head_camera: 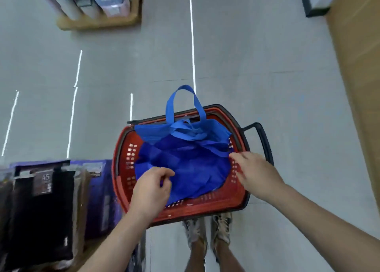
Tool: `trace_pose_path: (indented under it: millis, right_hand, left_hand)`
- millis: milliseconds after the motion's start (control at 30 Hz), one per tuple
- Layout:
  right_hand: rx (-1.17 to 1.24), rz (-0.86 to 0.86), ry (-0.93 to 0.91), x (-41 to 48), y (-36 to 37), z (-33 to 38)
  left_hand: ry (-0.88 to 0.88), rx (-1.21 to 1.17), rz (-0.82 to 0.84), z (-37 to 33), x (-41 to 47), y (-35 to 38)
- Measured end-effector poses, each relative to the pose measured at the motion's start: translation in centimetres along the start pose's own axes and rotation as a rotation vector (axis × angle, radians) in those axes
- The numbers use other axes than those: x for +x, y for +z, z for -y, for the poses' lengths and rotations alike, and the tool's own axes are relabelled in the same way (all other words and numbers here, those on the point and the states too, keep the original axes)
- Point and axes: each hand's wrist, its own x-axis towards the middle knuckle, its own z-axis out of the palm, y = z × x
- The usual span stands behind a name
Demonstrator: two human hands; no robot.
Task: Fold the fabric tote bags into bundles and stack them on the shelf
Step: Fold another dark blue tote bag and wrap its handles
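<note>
Blue fabric tote bags [185, 160] lie crumpled in a red shopping basket [207, 207] on the floor in front of me. One bag's lighter blue handle loop [186, 101] stands up over the basket's far rim. My left hand [152, 187] is over the near left side of the basket, fingers pinched on the blue fabric. My right hand [257, 173] is at the right rim, fingertips pinching the fabric's right edge. How many bags lie in the pile is hidden.
A shelf at the lower left holds packaged goods in black and purple wrappers [43, 212]. The basket's black handle [263, 140] sticks out to the right. A wooden display with boxes [98, 6] stands far ahead on the grey floor. My feet [207, 230] are just behind the basket.
</note>
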Motion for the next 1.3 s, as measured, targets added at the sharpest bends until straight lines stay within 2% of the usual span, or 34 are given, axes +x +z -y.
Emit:
trace_pose_path:
  millis: [200, 333, 400, 467, 500, 567, 600, 667, 800, 867, 933, 1000, 1067, 1133, 1200, 1300]
  right_hand:
    - [-0.288, -0.084, 0.011, 10.6, 8.3, -1.2]
    - [-0.324, 0.001, 0.078, 14.6, 10.4, -1.2]
    - [-0.112, 0.029, 0.059, 14.7, 8.7, -0.8]
    - [0.275, 0.097, -0.048, 13.3, 5.4, -0.1]
    - [0.426, 0.142, -0.113, 12.3, 3.4, 0.2]
    - [0.567, 0.174, -0.202, 10.4, -0.4, 0.7]
    - [0.614, 0.147, -0.205, 9.8, -1.7, 0.6]
    - [0.717, -0.012, -0.126, 9.3, -3.8, 0.0]
    - [0.689, -0.505, 0.059, 7.7, -7.6, -1.2]
    - [0.701, -0.504, 0.143, 5.9, -9.9, -1.6]
    - [0.781, -0.385, 0.175, 4.0, -12.1, -1.4]
    - [0.794, -0.249, 0.115, 2.7, -14.4, 0.1]
    - [0.754, -0.179, 0.045, 2.2, -17.4, 2.5]
    - [0.783, -0.226, 0.031, 2.0, -21.2, 5.1]
    - [0.92, -0.227, 0.102, 1.5, -24.7, 7.5]
    - [1.183, -0.016, 0.25, -1.1, -26.2, 10.0]
  left_hand:
    - [0.065, 0.15, 0.12, 4.0, 9.6, 7.9]
    - [0.105, 0.183, 0.187, 4.5, 12.6, 11.4]
    - [0.164, 0.175, 0.213, 4.1, 13.4, 12.4]
    - [0.239, 0.209, 0.247, 3.7, 13.8, 13.0]
    - [0.288, 0.265, 0.226, 3.3, 14.0, 13.0]
    - [0.405, 0.405, 0.098, 2.3, 14.2, 12.3]
    - [0.46, 0.481, 0.008, 1.7, 14.2, 11.3]
    - [0.498, 0.569, -0.13, 0.8, 14.2, 8.3]
    - [0.455, 0.608, -0.186, -1.3, 13.3, -0.1]
    - [0.393, 0.517, -0.265, -2.8, 12.3, -5.1]
    - [0.365, 0.401, -0.409, -5.0, 10.5, -10.4]
    - [0.335, 0.275, -0.513, -7.6, 8.3, -15.6]
    - [0.274, 0.106, -0.526, -10.0, 5.6, -20.4]
    - [0.199, -0.124, -0.498, -12.8, 2.4, -25.1]
    - [0.122, -0.411, -0.498, -15.3, -1.3, -29.3]
    - [0.126, -0.696, -0.519, -17.9, -6.8, -34.3]
